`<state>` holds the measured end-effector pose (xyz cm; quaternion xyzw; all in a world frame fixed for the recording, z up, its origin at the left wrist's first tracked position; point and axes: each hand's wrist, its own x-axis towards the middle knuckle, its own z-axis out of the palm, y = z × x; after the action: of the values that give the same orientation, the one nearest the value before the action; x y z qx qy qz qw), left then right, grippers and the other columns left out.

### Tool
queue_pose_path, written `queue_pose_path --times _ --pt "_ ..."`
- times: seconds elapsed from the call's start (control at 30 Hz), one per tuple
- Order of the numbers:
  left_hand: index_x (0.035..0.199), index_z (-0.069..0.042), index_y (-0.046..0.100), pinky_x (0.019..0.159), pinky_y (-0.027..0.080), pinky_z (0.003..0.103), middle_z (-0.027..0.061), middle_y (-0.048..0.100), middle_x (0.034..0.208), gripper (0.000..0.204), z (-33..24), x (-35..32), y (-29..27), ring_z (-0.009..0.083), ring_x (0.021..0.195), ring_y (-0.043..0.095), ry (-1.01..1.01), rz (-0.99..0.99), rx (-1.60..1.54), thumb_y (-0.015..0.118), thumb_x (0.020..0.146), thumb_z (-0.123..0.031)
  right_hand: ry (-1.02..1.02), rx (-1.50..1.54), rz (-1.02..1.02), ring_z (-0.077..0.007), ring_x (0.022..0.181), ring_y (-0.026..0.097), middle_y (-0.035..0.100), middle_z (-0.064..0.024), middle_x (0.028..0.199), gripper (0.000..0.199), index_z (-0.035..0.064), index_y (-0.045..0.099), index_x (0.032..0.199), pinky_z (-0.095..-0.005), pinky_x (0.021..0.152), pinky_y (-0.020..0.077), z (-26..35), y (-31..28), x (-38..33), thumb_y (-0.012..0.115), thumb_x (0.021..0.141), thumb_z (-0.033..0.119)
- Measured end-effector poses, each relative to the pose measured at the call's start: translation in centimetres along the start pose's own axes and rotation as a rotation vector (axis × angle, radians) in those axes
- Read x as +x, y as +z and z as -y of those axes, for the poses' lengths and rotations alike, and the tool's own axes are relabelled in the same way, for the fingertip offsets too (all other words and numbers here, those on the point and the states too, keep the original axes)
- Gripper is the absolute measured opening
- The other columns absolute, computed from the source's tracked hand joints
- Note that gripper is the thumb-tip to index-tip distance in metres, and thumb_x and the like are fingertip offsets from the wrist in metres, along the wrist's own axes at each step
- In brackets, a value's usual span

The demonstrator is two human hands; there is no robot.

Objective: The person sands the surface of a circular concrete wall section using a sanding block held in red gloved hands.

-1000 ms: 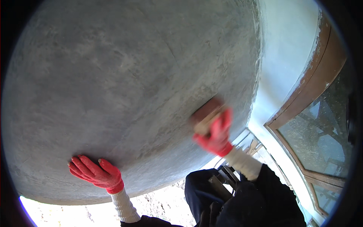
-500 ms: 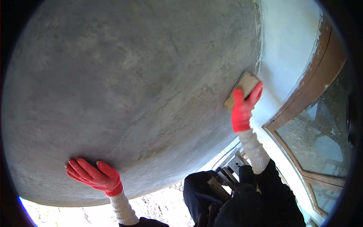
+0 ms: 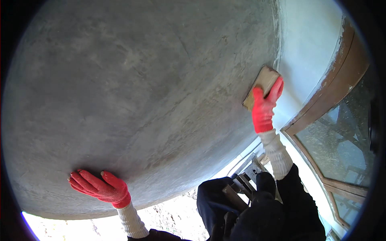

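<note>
My right hand (image 3: 265, 105), in a red-coated glove with a cream knitted cuff, grips a flat tan sanding block (image 3: 263, 83). The block lies face-on against the grey plastered surface (image 3: 140, 92), close to its right edge. Thumb and fingers sit on opposite sides of the block, and its underside is hidden. Far to the lower left, my left hand (image 3: 102, 186) wears a matching red glove. That hand is empty, its fingers stretched out and its palm resting against the same grey surface.
A white wall (image 3: 307, 44) meets the grey surface at the right. Beyond it stands a brown wooden window frame (image 3: 317, 100) with dusty glass panes (image 3: 333, 136). Below my right arm is a worn ladder-like support (image 3: 249, 174) beside my dark-clothed legs (image 3: 215, 201).
My right hand has slid the sanding block a little up and to the right along the grey surface. My left hand stays in nearly the same place.
</note>
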<state>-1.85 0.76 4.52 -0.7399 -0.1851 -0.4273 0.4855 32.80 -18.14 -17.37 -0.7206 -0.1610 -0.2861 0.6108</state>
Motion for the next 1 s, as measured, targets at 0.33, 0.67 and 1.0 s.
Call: queue_pose_path --times 0.33,0.67,1.0 --pt "0.140 0.004 0.040 0.109 0.026 0.060 0.0227 0.038 0.146 0.051 -1.5 0.5 0.6 0.0458 0.135 0.032 -0.013 -0.018 -0.023 0.041 0.098 -0.024 -0.944 0.315 0.376 -0.0251 0.093 0.060 0.054 -0.0031 0.123 0.052 0.0199 0.060 0.108 -0.0405 0.077 0.0499 5.3 1.0 -11.4 0.084 0.065 0.037" --pt "0.142 0.004 0.037 0.109 0.023 0.063 0.0249 0.033 0.148 0.055 -0.1 0.0 0.2 0.0483 0.136 0.028 -0.025 -0.010 0.001 0.041 0.097 -0.026 0.090 0.181 -0.042 -0.0427 0.138 0.022 0.013 -0.0247 0.153 0.103 0.0075 0.015 0.152 -0.0502 0.112 0.0225 1.2 1.4 -2.4 0.076 0.075 0.035" --pt "0.141 0.004 0.038 0.109 0.023 0.063 0.0251 0.034 0.147 0.054 -0.4 -0.1 0.3 0.0480 0.136 0.029 -0.023 -0.011 -0.017 0.041 0.097 -0.027 -0.667 0.192 0.091 -0.0354 0.104 0.055 0.044 -0.0120 0.134 0.070 0.0141 0.053 0.128 -0.0518 0.084 0.0483 4.2 0.9 -9.0 0.081 0.066 0.028"
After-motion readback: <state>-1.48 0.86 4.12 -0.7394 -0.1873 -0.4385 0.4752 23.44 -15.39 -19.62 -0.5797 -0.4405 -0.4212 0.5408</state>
